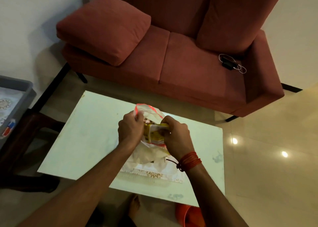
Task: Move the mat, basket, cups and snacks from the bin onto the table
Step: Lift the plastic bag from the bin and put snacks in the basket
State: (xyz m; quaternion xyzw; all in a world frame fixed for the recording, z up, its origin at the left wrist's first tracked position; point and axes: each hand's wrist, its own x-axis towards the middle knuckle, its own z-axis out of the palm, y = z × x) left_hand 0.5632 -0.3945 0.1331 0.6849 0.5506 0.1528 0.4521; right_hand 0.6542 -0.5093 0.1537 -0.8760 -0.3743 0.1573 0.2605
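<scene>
Here the yellow snack packet (pixel 155 132) lies crosswise between both fists, right hand (pixel 177 133) clenched on its end, left hand (pixel 131 130) gripping the plastic bag (pixel 148 111).

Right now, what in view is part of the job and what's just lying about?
Job: snack packet in both hands, left, right; white bag; mat; table; bin.
Lying about: sofa, cushion, charger, orange tub.
</scene>
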